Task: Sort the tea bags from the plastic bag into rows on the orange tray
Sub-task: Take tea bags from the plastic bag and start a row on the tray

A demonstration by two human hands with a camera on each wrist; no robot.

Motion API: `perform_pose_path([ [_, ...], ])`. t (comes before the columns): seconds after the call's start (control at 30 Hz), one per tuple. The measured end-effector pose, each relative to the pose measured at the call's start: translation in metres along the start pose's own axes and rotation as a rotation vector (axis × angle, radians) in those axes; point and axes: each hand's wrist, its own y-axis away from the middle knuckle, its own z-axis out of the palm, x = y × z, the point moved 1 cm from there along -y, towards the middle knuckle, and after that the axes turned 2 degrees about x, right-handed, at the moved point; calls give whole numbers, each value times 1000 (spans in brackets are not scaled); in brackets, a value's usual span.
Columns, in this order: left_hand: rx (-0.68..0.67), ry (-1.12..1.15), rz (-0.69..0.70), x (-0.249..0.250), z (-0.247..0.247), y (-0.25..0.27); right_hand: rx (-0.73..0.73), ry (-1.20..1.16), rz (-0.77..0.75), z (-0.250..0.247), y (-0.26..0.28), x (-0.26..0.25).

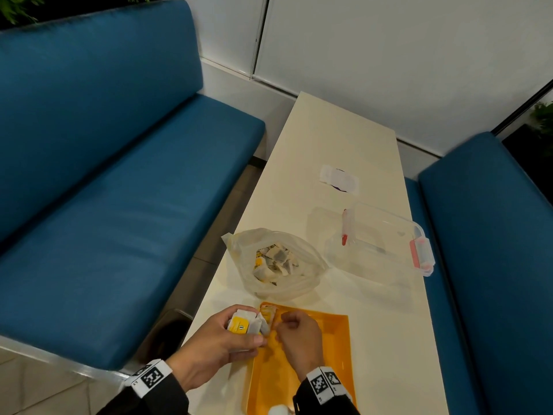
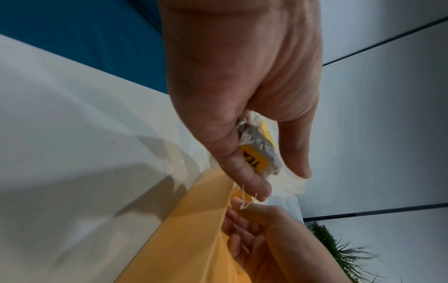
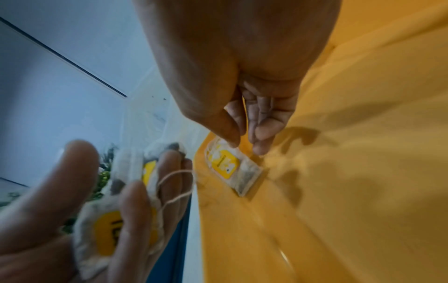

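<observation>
plastic bag (image 1: 287, 283) holding tea bags (image 1: 276, 260), orange tray (image 1: 329, 333)

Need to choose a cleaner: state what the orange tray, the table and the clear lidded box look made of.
Orange tray: likely moulded plastic, smooth, faintly glossy, with a raised rim.
Table: cream, smooth matt top, perhaps laminate; unsure.
Clear lidded box: see-through rigid plastic with pink clips.

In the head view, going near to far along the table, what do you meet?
Orange tray with both hands over it → plastic bag of tea bags → clear lidded container → white paper slip.
</observation>
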Motion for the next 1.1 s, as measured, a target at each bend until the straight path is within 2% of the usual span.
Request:
perform_pose_path([
  [0.07, -6, 39, 0, 5, 3, 1, 40, 6, -99, -14, 9, -9],
  [0.17, 23, 160, -64, 12, 9, 3, 45, -13, -397, -34, 25, -33],
  [0.23, 26, 192, -98, 14, 11, 1, -43, 25, -576, -39, 35, -50],
  [0.33, 18, 167, -112, 16, 19, -1, -255, 181, -691, -37, 42, -65],
  [0.43, 11, 120, -116, 21, 26, -1, -334, 303, -721, -32, 44, -68],
  [0.63, 12, 117, -97, 21, 25, -2, -258, 244, -725, -33, 48, -68],
  [0.9, -13, 171, -74, 16, 18, -7, -282, 142, -560, -46, 42, -68],
  [1.1, -29, 168, -70, 17, 16, -9, -207, 77, -494, -68, 32, -65],
])
